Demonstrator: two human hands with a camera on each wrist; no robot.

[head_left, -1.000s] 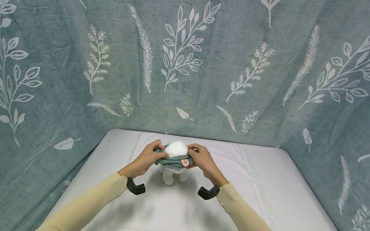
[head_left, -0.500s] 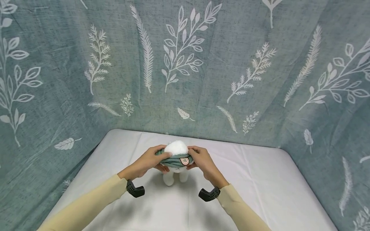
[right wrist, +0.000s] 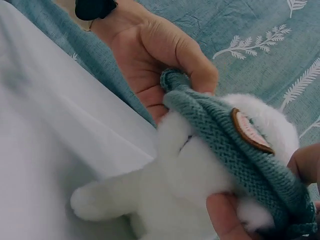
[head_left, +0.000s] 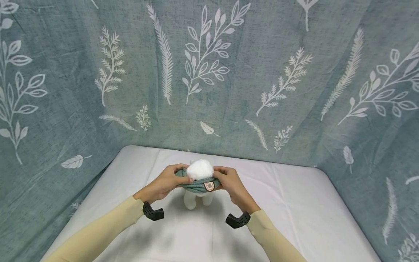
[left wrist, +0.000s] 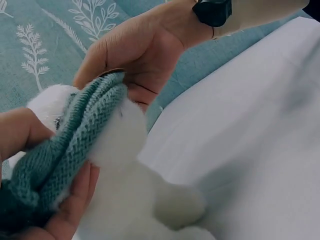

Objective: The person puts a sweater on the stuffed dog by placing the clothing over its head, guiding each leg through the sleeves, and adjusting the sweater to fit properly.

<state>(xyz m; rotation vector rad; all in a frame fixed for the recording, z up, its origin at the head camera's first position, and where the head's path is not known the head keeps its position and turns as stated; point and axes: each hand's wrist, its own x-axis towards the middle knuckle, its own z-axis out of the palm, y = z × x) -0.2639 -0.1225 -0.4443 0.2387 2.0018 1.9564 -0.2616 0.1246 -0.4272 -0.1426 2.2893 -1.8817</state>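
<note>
A white plush animal [head_left: 199, 169] stands on the white surface, its fuzzy crown showing above a teal knitted garment [head_left: 196, 186]. That garment wraps the head like a bunched band, and a brown-edged round patch [right wrist: 252, 131] sits on it. My left hand [head_left: 168, 180] grips its left side, thumb on the near edge, other fingers partly hidden behind the knit. On the opposite side my right hand [head_left: 229, 182] pinches the knit between thumb and fingers. Below the band, the stitched line [right wrist: 186, 142] on the plush face shows in the right wrist view.
The white-covered table [head_left: 262, 225] has rounded far corners. Behind it and along both sides hangs a teal curtain [head_left: 209, 72] printed with white leaves. Each wrist wears a black camera band [head_left: 153, 212].
The left fingers that showed under the knit half a second ago are now tucked behind it. The band and its patch sit slightly lower on the plush head. The right hand stays in place.
</note>
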